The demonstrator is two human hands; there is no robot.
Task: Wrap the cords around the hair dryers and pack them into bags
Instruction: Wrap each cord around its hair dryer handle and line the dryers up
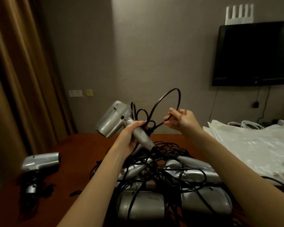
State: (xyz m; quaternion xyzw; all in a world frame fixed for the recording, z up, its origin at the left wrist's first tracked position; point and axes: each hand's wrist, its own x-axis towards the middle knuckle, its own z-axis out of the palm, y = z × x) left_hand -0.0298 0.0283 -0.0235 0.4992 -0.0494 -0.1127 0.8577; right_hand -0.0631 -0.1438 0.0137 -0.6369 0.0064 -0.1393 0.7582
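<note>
Left hand grips a silver hair dryer by its handle above the surface; right hand pinches its looping cord. One wrapped dryer lies left; a tangled pile and plastic bags await.

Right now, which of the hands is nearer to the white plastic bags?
The right hand. It pinches the black cord just left of the white plastic bags. The left hand grips the raised hair dryer, farther left.
</note>
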